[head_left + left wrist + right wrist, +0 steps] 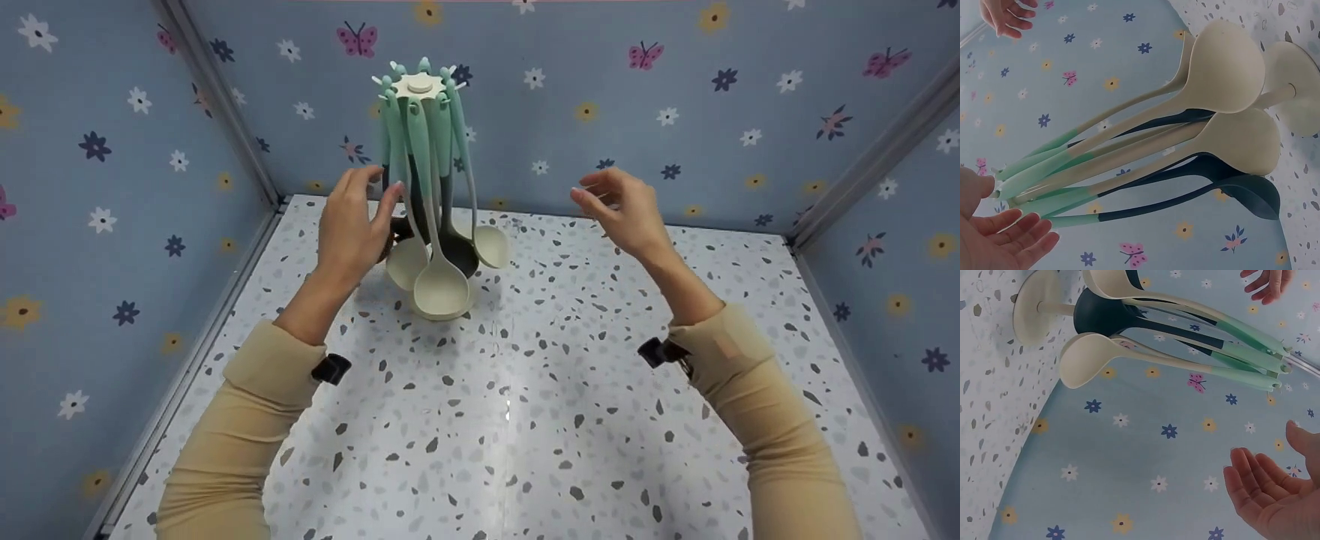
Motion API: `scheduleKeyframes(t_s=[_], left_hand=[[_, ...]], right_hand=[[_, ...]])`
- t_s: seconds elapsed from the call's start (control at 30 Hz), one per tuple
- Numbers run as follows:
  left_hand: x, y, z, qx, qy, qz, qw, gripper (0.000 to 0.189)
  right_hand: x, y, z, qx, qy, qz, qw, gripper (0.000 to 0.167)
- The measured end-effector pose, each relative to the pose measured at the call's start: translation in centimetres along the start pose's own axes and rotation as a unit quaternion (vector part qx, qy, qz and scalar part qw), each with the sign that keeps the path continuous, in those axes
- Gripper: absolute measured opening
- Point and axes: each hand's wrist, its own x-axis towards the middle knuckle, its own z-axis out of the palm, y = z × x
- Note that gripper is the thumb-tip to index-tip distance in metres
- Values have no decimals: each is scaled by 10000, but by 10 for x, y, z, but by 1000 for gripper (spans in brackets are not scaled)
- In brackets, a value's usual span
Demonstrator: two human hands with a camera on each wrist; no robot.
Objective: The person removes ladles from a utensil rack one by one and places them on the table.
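A utensil stand (pixel 420 86) with a pale round top and base stands at the back left of the table. Several ladles and spoons with mint-green handles hang from it, some cream, some dark. A cream ladle (pixel 441 289) faces the front, and another cream ladle (pixel 491 247) hangs on the right. My left hand (pixel 351 225) is beside the stand's left side, thumb and fingers apart; the left wrist view shows nothing between them. My right hand (pixel 626 210) hovers well to the right of the stand, its fingers loosely bent and holding nothing.
Blue panels (pixel 562 135) with flowers and butterflies enclose the back and both sides. The speckled white table (pixel 525 412) stretches forward from the stand. A small black camera (pixel 330 369) sits at the left wrist, another camera (pixel 664 351) at the right.
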Motion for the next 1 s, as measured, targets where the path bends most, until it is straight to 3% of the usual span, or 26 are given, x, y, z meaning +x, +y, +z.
scheduleKeyframes(t_s=[0.27,0.5,1.0], left_hand=[[25,-2,-11,-190,307,-173,9992,37],[44,-4,-19,-276,391,-490,9977,36],[85,7,-22,412,336,-1022,9933,39]], right_hand=[[26,-17,4,670,-127,147,9976,31],[46,-35,9,965,-123,140,9952,29],[87,-56,31,1389,11,396,9895,29]])
